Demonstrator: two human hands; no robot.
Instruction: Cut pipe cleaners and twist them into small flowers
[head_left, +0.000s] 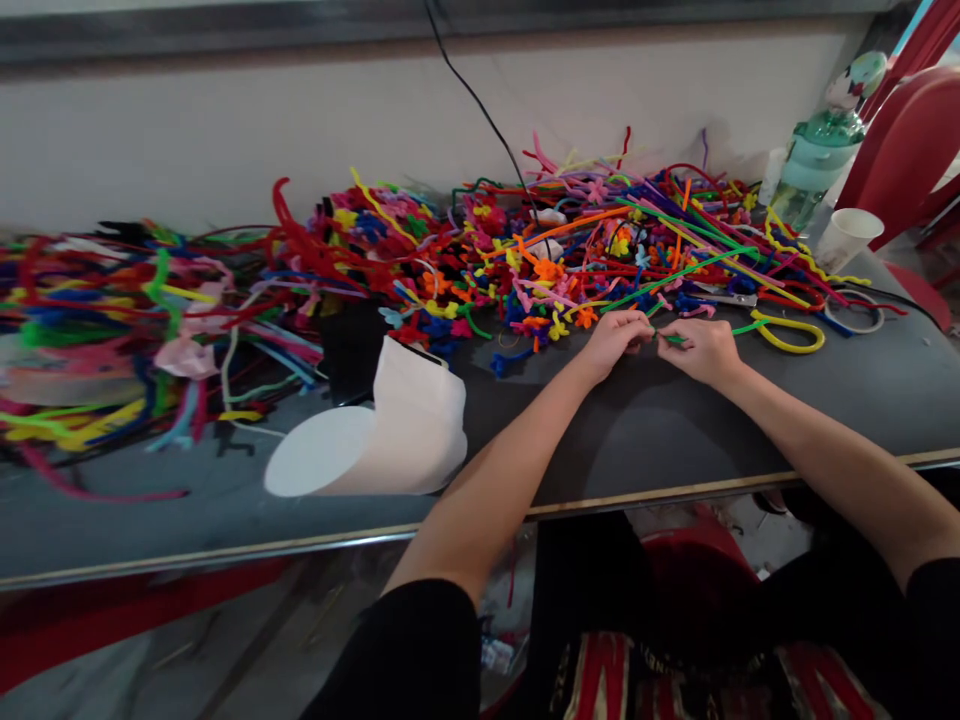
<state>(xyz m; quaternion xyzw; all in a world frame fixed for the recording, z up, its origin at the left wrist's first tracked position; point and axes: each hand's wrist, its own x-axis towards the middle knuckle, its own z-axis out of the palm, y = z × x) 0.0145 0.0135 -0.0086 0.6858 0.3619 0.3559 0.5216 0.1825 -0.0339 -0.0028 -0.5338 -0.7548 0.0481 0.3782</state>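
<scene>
My left hand (616, 342) and my right hand (700, 350) nearly meet above the dark table (600, 430), in front of a long heap of coloured pipe cleaners (540, 260). The fingers of both hands are closed on a green pipe cleaner (675, 339), a short piece of which shows between them. Green also sticks out to the right of my right hand, towards scissors with yellow handles (795, 347). Small flower shapes twisted from pipe cleaners (550, 270) lie just behind my hands.
A curled white sheet (405, 430) stands left of my left arm. At the back right are a paper cup (849, 236), a green bottle (814, 165) and a red chair (907, 150). A roll of tape (855, 312) sits at the right. A black cable (480, 108) hangs into the heap.
</scene>
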